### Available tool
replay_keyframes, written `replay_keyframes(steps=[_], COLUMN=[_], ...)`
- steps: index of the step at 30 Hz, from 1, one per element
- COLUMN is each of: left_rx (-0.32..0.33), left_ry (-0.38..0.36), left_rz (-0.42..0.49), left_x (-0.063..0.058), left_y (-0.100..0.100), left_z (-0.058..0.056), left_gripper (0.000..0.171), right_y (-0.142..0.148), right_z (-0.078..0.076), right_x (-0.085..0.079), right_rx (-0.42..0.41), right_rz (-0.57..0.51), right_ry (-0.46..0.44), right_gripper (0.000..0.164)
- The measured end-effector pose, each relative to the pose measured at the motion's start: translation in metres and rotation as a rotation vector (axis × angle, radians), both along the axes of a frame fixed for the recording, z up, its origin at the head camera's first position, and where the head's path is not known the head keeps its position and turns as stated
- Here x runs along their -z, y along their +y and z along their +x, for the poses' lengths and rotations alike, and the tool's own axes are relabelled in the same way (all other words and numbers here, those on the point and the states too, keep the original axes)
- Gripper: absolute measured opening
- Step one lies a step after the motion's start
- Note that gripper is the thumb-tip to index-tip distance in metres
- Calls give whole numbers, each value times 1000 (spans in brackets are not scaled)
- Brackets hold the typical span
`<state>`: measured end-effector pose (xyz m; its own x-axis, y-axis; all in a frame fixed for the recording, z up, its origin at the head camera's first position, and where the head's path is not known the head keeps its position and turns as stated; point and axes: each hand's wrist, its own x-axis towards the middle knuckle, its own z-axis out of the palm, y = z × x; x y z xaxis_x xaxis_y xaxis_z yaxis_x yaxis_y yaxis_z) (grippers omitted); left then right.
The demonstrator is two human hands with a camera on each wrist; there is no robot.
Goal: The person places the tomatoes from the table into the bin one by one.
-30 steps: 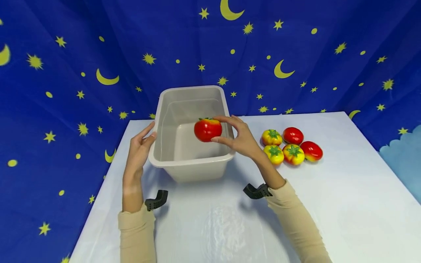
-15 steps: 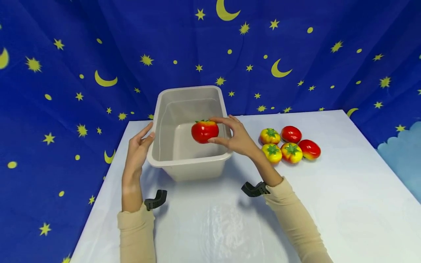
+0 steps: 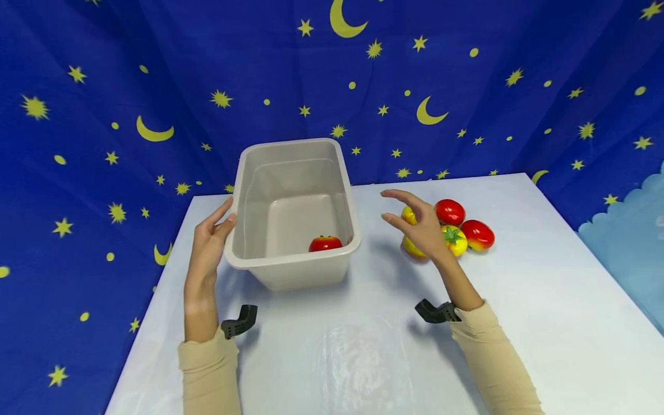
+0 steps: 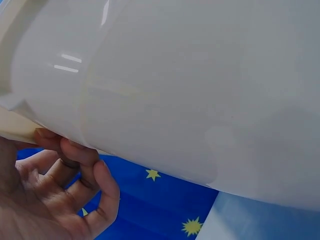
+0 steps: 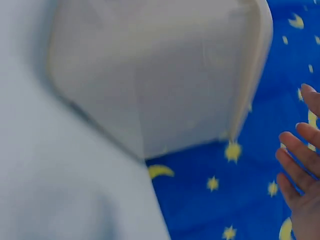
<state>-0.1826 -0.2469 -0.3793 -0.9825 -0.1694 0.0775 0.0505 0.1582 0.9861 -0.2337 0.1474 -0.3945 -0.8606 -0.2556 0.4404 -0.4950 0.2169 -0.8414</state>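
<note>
Glossy red tomato-like fruit (image 3: pixel 325 244), round with a yellow-tinged top, sits inside the rectangular light-grey plastic bin (image 3: pixel 288 261), toward the bin's near right corner; the near rim hides its lower part. It looks like a hard moulded imitation, so I would judge it light, stiff, hard to bruise and rather slippery. Thumb and fingertips opposed across its widest girth should hold best; the leafy top offers little grip.

The bin stands by the far left corner of the white-covered tabletop (image 3: pixel 363 351). Its walls seem thin but firm, and it may slide if knocked, so the rolled lip is the sensible hold. There the left hand (image 3: pixel 206 239) grips the left rim with curled fingers.

The right hand (image 3: pixel 417 225) holds nothing, thumb and fingers spread in a curve, before the shiny red-and-yellow fruits toward the tabletop's far edge: two red oval ones (image 3: pixel 449 212) and yellow rounded ones with green leaf tops (image 3: pixel 454 240), partly hidden. These probably handle alike; their smooth skins call for a pinch around the sides.
</note>
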Motion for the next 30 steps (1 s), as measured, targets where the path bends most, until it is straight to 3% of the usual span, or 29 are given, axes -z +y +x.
replay_keyframes(steps=[4, 13, 21, 26, 30], left_rx=[-8, 5, 15, 9, 13], left_ry=[11, 20, 29, 8, 23], left_rz=[-15, -7, 16, -3, -8], left_x=[-3, -2, -1, 2, 1], left_y=[-3, -5, -3, 0, -1], left_z=[0, 2, 1, 2, 2], left_gripper=[51, 52, 53, 52, 52], right_y=[26, 60, 81, 87, 87], right_z=[2, 4, 0, 1, 0], right_x=[16, 38, 54, 59, 59], right_rx=[1, 109, 203, 163, 131], right_rz=[-91, -14, 335, 492, 558], right_ry=[-20, -91, -106, -104, -102], right_gripper=[42, 51, 62, 65, 62])
